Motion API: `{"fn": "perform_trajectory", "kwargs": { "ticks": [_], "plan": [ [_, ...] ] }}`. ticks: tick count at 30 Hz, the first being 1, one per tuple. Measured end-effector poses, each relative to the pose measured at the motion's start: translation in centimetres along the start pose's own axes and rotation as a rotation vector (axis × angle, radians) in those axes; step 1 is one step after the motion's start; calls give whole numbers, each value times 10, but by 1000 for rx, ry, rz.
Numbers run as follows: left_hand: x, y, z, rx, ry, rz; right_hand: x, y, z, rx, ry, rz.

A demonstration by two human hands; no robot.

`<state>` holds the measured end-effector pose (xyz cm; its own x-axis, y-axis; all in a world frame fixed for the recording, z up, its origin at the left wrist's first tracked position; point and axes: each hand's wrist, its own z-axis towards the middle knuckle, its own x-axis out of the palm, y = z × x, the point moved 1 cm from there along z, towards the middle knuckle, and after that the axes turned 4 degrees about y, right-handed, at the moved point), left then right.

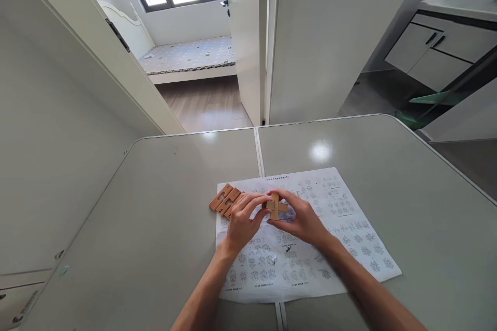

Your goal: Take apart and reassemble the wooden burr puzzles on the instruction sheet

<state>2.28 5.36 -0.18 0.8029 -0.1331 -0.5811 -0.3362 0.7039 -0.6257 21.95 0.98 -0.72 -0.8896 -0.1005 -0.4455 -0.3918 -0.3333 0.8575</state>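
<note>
Between my two hands, a little above the paper, is a small cross of interlocking wooden puzzle pieces (275, 207). My left hand (246, 214) pinches the block's left arm with thumb and fingers. My right hand (297, 217) grips it from the right, thumb below and fingertips at the top. Just left of my left hand lie several flat brown notched wooden pieces (223, 200) with numbers on them, partly hidden by that hand. Under everything spreads a creased white instruction sheet (349, 217) printed with rows of small diagrams.
The sheet lies on a grey-green table (174, 227) with a pale seam down its middle and a light rim. Beyond its far edge stand a white door (244, 36) and a bed (190, 57). A white cabinet (430, 46) is at the right.
</note>
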Motion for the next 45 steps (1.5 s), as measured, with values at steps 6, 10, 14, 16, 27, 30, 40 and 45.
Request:
{"fn": "perform_trajectory", "kwargs": {
  "ticks": [6,10,14,16,27,30,40,45],
  "plan": [
    [1,2,1,98,-73,67,3,1,-1,22,-22,-28],
    [2,2,2,101,-88,79,4,2,-1,11,-48,-34],
    [3,2,1,101,-92,82,4,1,-2,4,-52,-41],
    [3,1,1,93,-88,76,3,1,-2,-10,-46,-40],
    [4,-8,9,-358,42,-612,-8,15,3,-91,-96,-16],
    [4,-9,9,-489,212,-835,-7,15,2,-140,-84,-39],
    [10,-6,5,-687,258,-942,1,19,-1,-182,-125,-90],
    [12,-7,4,-687,217,-899,4,24,-1,-206,-151,-105]
  ]
}}
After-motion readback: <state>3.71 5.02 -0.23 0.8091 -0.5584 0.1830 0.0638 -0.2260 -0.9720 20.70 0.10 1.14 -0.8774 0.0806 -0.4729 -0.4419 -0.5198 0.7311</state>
